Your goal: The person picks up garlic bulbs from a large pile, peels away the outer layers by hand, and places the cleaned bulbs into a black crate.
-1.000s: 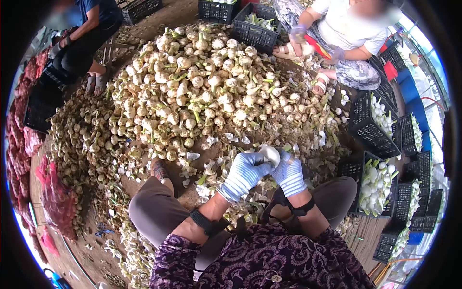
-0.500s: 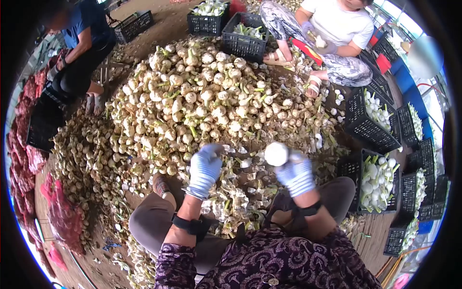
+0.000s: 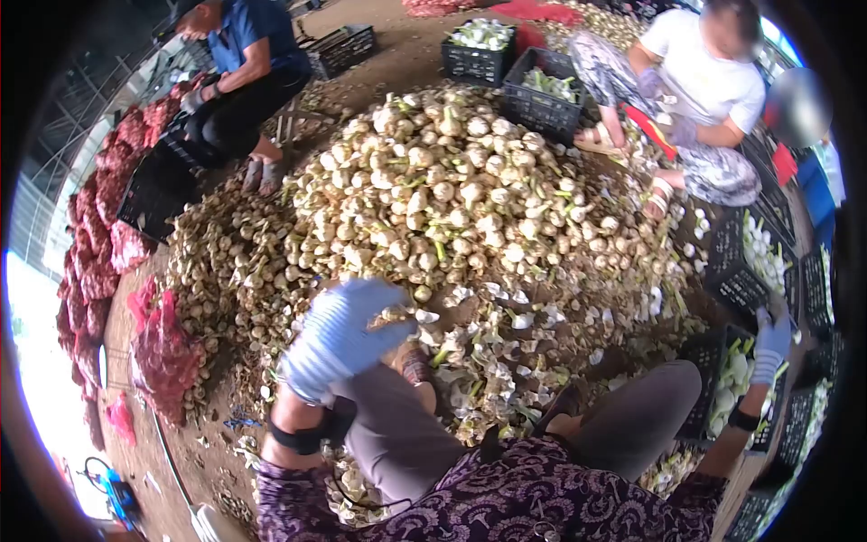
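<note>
Garlic (image 3: pixel 433 181), round pale bulbs streaked brown with some green stems, lies heaped ahead of my hands in the head view. My left hand (image 3: pixel 341 336), gloved in blue-and-white striped knit, hangs blurred near the heap's lower edge; fingers and thumb curve with a gap between them, and I cannot tell whether the tan patch (image 3: pixel 390 316) there is held. My right hand (image 3: pixel 772 339), gloved alike, is out at a black plastic crate (image 3: pixel 701 366) of clean white bulbs with green stalks (image 3: pixel 727 397); whether it grips anything I cannot tell. A second black crate (image 3: pixel 736 285) stands just beyond it. Papery white peelings (image 3: pixel 497 370) litter the ground between my hands, and a pink-red mesh sack (image 3: pixel 165 348) sits left of my left hand.
</note>
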Tool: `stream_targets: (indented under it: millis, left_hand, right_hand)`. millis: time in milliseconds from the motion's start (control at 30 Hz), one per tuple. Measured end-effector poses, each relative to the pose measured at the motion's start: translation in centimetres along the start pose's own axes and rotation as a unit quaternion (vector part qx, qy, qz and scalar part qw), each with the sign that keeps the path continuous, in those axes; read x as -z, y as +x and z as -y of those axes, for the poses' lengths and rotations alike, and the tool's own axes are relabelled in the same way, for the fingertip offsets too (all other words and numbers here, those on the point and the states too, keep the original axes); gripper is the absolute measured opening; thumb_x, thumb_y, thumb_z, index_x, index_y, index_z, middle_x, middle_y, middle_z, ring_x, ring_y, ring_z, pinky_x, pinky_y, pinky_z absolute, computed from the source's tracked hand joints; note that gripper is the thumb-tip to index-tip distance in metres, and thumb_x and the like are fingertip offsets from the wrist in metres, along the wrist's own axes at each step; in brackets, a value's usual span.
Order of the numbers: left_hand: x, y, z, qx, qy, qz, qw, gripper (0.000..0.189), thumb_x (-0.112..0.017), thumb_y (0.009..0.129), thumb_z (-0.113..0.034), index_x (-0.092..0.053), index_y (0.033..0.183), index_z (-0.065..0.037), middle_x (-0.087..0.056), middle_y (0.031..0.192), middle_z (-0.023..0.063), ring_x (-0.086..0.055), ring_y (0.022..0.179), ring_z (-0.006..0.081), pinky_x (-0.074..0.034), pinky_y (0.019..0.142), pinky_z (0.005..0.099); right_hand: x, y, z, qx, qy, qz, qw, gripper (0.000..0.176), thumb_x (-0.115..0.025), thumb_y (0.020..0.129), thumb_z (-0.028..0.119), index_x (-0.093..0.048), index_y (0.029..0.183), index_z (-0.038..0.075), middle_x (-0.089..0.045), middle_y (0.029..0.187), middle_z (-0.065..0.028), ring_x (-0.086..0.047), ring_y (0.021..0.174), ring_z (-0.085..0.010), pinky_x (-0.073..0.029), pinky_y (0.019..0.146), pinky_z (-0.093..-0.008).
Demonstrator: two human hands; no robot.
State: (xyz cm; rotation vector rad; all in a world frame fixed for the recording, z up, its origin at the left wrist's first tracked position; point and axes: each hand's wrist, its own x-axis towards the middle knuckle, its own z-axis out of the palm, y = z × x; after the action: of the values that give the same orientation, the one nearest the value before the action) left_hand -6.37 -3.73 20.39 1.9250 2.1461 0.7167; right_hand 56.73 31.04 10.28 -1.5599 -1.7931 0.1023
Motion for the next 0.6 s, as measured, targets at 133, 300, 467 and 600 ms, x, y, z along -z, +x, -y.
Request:
stream_targets:
  millis: [133,300,467,600]
  left_hand:
    - [5.4,-0.4,5.1,0.119,0.037,-0.05,0.991,0.023,-0.068,0.075,-0.02,-0.066,0.092,-0.005,-0.065,0.081,0.0096,-0.062,0.071,0.0212,-0.05,0.064,0.0312]
    - [-1.8,0.4,17.1,0.285,0.022,-0.074,0.955,0.025,-0.053,0.076,-0.007,-0.067,0.097,-0.008,-0.067,0.083,0.0132,-0.064,0.07,0.0186,-0.051,0.066,0.0273]
    - [-14.8,0.1,23.8,0.368,-0.325,-0.047,0.87,0.031,-0.053,0.073,-0.004,-0.066,0.101,-0.004,-0.068,0.088,0.0073,-0.062,0.076,0.0132,-0.05,0.07,0.0259]
    - [-20.9,-1.2,26.1,0.417,-0.471,-0.019,0.777,0.027,-0.056,0.072,-0.005,-0.065,0.098,-0.001,-0.063,0.077,0.0014,-0.055,0.069,0.0092,-0.046,0.064,0.0229]
  right_hand:
    - [-9.7,1.9,22.0,0.108,0.135,0.209,0.962,0.034,-0.06,0.077,0.003,-0.054,0.11,-0.002,-0.062,0.098,-0.0102,-0.06,0.09,-0.0165,-0.046,0.081,-0.0274]
    - [-25.7,-0.6,38.4,0.297,0.135,0.413,0.85,0.021,-0.058,0.078,0.004,-0.061,0.098,0.004,-0.065,0.084,-0.0082,-0.063,0.075,-0.0143,-0.05,0.065,-0.0271]
    - [-39.6,-12.0,50.2,0.411,0.063,0.517,0.749,0.021,-0.059,0.077,0.01,-0.062,0.098,0.008,-0.063,0.091,-0.0109,-0.061,0.085,-0.0256,-0.049,0.078,-0.0351]
    - [-50.6,-21.5,52.9,0.422,0.055,0.507,0.749,0.038,-0.06,0.074,0.014,-0.054,0.111,0.013,-0.054,0.112,-0.01,-0.054,0.101,-0.0266,-0.046,0.087,-0.0369]
